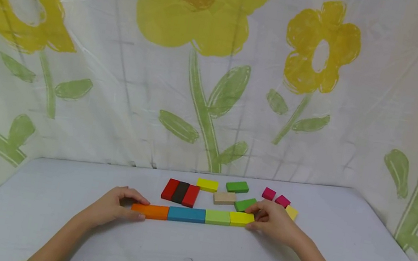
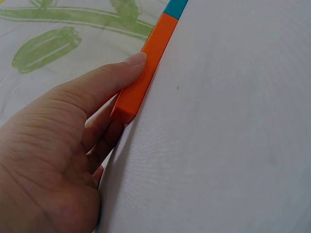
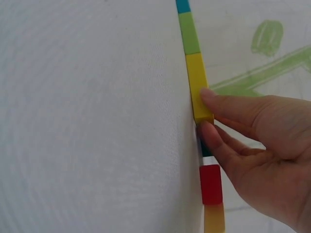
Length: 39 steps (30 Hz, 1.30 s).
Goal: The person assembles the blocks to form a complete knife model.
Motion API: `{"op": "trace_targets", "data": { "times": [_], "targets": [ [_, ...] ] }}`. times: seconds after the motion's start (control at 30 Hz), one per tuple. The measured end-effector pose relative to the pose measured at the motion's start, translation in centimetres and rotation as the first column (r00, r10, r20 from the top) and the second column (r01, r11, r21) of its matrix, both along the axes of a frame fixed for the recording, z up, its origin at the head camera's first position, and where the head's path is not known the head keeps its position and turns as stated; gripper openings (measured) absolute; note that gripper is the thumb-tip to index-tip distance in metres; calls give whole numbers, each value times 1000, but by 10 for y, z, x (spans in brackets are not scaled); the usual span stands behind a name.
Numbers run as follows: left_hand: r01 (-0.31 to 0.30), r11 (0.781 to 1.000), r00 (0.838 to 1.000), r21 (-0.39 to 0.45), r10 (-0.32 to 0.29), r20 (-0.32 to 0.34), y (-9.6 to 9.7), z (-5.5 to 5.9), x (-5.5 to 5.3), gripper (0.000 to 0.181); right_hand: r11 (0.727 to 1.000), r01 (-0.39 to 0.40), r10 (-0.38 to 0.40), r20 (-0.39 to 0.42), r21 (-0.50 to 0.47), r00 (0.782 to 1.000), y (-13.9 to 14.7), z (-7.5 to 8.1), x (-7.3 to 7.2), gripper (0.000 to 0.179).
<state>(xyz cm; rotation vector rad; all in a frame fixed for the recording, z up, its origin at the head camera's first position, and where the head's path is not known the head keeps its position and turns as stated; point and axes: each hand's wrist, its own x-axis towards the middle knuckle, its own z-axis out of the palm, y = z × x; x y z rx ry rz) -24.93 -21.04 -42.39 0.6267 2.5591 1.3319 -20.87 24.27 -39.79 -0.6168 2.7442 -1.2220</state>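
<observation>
A straight row of flat blocks lies on the white table: an orange block [image 1: 150,211], a blue block [image 1: 186,214], a light green block [image 1: 217,217] and a yellow block [image 1: 241,219], end to end. My left hand [image 1: 116,205] grips the orange block's outer end, thumb on the near side and fingers behind it. In the left wrist view the thumb lies along the orange block [image 2: 148,63]. At the row's other end my right hand [image 1: 274,221] pinches the yellow block. In the right wrist view its fingertips are at that yellow block's [image 3: 197,82] end.
Behind the row lie two red blocks [image 1: 170,189] with a black block [image 1: 180,192] between them. Farther right are another yellow block [image 1: 207,185], a plain wood block [image 1: 224,198], green blocks [image 1: 237,186], small pink blocks [image 1: 269,193] and a pale yellow block [image 1: 292,212]. A flower-printed curtain [image 1: 136,89] stands behind.
</observation>
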Motion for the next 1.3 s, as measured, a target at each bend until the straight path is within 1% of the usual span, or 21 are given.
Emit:
{"op": "trace_targets", "data": {
  "times": [0.43,0.73,0.87,0.97,1.07,1.17,1.3],
  "targets": [
    [-14,1000,1000,-5,14,-2,0,0,1,30,1000,7,-7,18,-5,1000,0,1,0,32],
    [-10,1000,1000,3,10,4,0,0,1,30,999,1,3,71,-54,998,5,3,-1,34],
    [-6,1000,1000,9,6,6,1,1,1,30,997,4,3,92,-76,996,9,7,-1,32],
    [-3,1000,1000,11,3,3,1,1,2,30,997,13,-5,102,-76,995,15,13,-1,31],
    [-2,1000,1000,12,2,4,1,2,2,30,998,44,-39,101,-46,994,23,18,-3,33],
    [-2,1000,1000,12,2,2,1,2,2,30,995,96,-96,86,1,992,30,23,-3,35],
    [1,1000,1000,11,-1,-4,0,1,2,29,985,159,-162,58,63,985,36,22,-5,39]
  ]
}}
